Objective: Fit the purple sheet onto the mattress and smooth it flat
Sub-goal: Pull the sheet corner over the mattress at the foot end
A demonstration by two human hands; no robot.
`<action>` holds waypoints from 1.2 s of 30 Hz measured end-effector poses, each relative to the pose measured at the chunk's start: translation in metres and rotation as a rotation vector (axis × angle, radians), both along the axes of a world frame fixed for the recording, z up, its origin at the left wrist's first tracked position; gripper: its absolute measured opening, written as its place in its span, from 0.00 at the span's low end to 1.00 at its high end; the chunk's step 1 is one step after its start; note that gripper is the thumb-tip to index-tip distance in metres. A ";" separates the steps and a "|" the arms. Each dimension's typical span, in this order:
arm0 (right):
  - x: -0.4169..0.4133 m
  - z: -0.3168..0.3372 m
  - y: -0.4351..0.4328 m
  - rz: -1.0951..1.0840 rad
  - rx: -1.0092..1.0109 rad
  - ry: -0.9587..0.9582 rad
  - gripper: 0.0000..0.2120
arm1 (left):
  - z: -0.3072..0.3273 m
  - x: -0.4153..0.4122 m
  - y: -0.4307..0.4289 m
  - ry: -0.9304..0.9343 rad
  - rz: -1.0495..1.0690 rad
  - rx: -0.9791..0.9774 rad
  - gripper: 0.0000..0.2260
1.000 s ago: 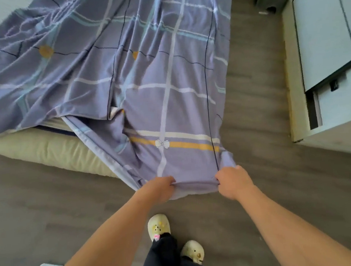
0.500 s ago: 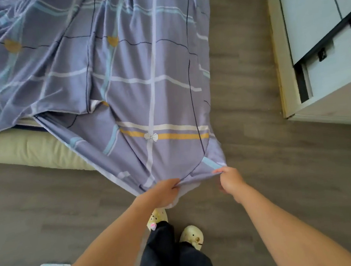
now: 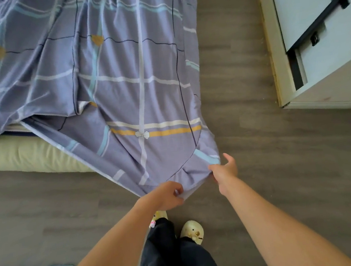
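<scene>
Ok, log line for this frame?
left hand pinches purple sheet hem | right hand open at sheet corner | mattress side bare | sheet unfitted

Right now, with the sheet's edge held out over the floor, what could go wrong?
1. Only the left hand pinches the purple sheet; the right hand looks open, so that corner may drop.
2. The hem hangs near the slippers; you could tread on it.
3. Folds lie over the mattress; pulling may skew them.

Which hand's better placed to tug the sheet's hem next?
Probably left: the left hand pinches the purple sheet at its hem, while the right hand lies open at the edge without a grip.
</scene>
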State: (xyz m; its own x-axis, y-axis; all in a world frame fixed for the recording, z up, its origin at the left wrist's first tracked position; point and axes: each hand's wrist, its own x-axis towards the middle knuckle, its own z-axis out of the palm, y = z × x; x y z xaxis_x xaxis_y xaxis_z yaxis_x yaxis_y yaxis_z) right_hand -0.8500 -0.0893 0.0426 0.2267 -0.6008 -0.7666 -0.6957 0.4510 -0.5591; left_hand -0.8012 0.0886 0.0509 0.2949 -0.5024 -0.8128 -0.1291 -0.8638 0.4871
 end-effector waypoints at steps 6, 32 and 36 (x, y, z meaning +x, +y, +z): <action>-0.028 -0.013 -0.013 0.107 0.009 0.203 0.20 | -0.019 -0.022 -0.001 0.091 0.091 -0.009 0.06; -0.040 -0.074 -0.015 0.253 -0.032 0.299 0.23 | -0.067 -0.054 0.010 0.118 0.082 0.100 0.23; -0.006 -0.063 0.012 0.397 -0.015 0.258 0.20 | -0.057 -0.030 0.029 0.040 0.124 0.117 0.19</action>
